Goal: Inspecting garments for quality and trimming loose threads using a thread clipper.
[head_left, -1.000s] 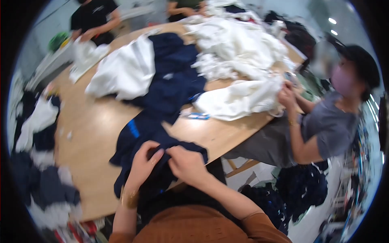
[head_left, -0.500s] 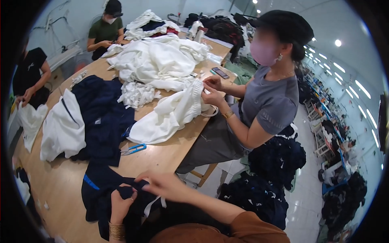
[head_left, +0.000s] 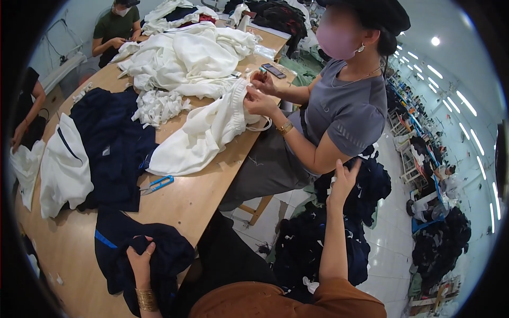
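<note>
My left hand (head_left: 142,258) is closed on a bunched fold of a navy garment (head_left: 172,245) with a bright blue stripe, which lies at the near table edge. My right hand (head_left: 343,183) is raised off to the right, over the floor beside the table, its fingers stretched apart. A small white patch shows by its thumb; whether it touches the hand I cannot tell. Below my right forearm, a white strip (head_left: 310,285) shows against the dark cloth heap. Blue-handled thread snips (head_left: 159,183) lie on the table beyond the navy garment.
A co-worker in a grey shirt (head_left: 355,100) sits close at the right, handling white trousers (head_left: 207,135). White garments (head_left: 185,58), a navy pile (head_left: 108,148) and white scraps (head_left: 159,107) cover the wooden table (head_left: 183,199). Dark cloth heaps (head_left: 323,238) lie on the floor. Two more people work at the far left.
My right hand has left the navy garment and swung out to the right, its fingers spreading. The white strip no longer hangs by the garment. My left hand keeps its grip; the view has shifted.
</note>
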### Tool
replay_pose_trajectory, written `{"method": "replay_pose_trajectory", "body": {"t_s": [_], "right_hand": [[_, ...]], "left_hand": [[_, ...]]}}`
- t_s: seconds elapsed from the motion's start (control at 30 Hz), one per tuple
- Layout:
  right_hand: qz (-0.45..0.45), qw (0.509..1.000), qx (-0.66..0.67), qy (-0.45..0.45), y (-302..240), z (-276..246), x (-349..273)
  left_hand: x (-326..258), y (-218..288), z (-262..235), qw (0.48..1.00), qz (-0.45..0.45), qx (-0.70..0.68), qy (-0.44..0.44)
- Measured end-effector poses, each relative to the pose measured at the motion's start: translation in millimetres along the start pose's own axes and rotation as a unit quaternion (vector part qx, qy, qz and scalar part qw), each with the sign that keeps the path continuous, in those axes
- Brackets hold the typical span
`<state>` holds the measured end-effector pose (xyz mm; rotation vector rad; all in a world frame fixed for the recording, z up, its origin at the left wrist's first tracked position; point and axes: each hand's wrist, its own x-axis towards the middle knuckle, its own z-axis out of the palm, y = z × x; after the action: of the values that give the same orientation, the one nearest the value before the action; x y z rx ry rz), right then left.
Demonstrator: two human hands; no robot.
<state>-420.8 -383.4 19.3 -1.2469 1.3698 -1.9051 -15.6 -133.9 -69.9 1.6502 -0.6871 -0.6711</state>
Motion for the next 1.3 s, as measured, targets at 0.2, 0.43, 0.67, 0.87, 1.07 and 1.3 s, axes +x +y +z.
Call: {"method": "replay_pose_trajectory", "body": {"t_s": [0.2, 0.43, 0.67, 0.87, 1.07, 1.3], "right_hand": [[0.053, 0.998, -0.010, 0.010, -1, 3, 5], [0.080, 0.996, 0.019, 0.031, 0, 5, 7], [0.080, 0.996, -0.006, 0.033, -4, 14, 8], [-0.004, 1.000, 0.009, 0.030, 31, 5, 20], [-0.042, 0.997, -0.055, 0.037, 34, -15, 36], [-0.041, 0.998, -0.033, -0.016, 15, -24, 44]], "left_hand": [[-5, 4, -1, 1.000, -0.016, 0.003, 0.011], [-2, 10, -2, 1.000, -0.011, -0.003, 0.001], [1, 5, -5, 0.999, -0.016, -0.018, -0.022], [5, 5, -4, 0.999, -0.015, -0.039, -0.024], [6, 3, -6, 0.999, -0.022, -0.041, -0.026], [6, 4, -7, 0.999, -0.024, -0.038, -0.026]]}}
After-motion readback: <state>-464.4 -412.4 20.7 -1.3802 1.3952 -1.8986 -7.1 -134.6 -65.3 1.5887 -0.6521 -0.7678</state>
